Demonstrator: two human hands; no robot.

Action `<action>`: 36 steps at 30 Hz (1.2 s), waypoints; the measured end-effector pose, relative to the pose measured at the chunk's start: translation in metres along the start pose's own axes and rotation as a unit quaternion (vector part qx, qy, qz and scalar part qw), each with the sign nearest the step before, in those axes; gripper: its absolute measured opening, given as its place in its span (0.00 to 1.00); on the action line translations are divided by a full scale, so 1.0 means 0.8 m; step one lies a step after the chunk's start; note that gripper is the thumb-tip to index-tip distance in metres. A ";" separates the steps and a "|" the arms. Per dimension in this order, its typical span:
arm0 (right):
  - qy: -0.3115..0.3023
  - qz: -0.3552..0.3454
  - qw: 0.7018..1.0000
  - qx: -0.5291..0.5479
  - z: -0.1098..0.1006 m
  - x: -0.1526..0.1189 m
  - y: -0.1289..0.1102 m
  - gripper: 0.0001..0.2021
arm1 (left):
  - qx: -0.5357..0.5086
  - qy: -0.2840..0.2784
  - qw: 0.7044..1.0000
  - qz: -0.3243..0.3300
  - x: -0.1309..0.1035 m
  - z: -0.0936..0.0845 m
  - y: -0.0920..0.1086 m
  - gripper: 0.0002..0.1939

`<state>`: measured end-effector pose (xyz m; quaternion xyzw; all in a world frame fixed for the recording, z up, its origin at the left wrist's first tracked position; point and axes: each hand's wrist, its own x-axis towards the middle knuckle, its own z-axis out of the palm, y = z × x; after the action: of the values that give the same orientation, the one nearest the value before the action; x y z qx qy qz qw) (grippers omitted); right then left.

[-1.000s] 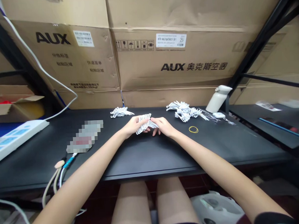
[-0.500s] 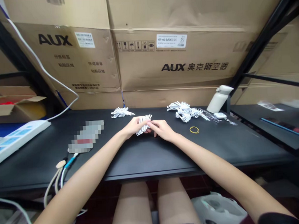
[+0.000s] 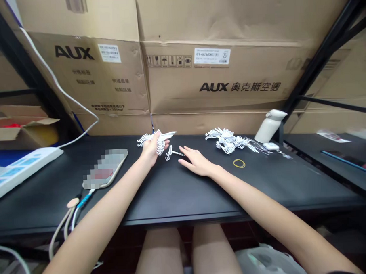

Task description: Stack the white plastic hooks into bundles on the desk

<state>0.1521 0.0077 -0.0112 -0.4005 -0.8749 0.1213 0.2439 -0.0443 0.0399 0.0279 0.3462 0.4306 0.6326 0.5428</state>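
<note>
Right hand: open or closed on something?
Open. The right hand has its fingers spread, and the small white hook cluster sits outside its grip.

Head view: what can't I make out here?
In the head view:
Held white hooks: partly hidden by the left hand, too small and overlapping to count.
Contact with the hook pile behind: hidden by overlap.
Device: face pixelated.
Power strip: cut off by left edge.
Plastic bag: cut by bottom edge.
</note>
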 end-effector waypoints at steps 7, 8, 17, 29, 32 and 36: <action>-0.065 -0.047 0.993 -0.089 -0.011 0.000 0.003 0.26 | 0.011 0.015 1.000 -0.019 -0.004 0.003 -0.009 0.08; -0.063 -0.046 0.992 -0.098 -0.015 0.000 0.007 0.25 | 0.012 0.013 1.000 -0.019 -0.004 0.003 -0.009 0.08; 0.027 0.133 0.984 -0.113 -0.041 -0.004 0.044 0.11 | 0.125 -0.135 0.982 0.030 -0.024 0.011 -0.012 0.13; 0.165 0.118 0.979 -0.018 -0.038 0.001 0.060 0.08 | 0.226 -0.255 0.940 0.025 -0.032 0.007 -0.029 0.20; 0.240 0.095 0.966 -0.004 -0.038 0.003 0.057 0.07 | 0.230 -0.248 0.941 0.022 -0.032 0.006 -0.025 0.20; 0.312 0.060 0.948 0.012 -0.043 0.002 0.045 0.05 | 0.228 -0.250 0.941 0.005 -0.031 0.005 -0.023 0.22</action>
<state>0.1920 0.0331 0.0040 -0.4674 -0.7277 0.0155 0.5018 -0.0295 0.0168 0.0128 0.6098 0.4122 0.4130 0.5364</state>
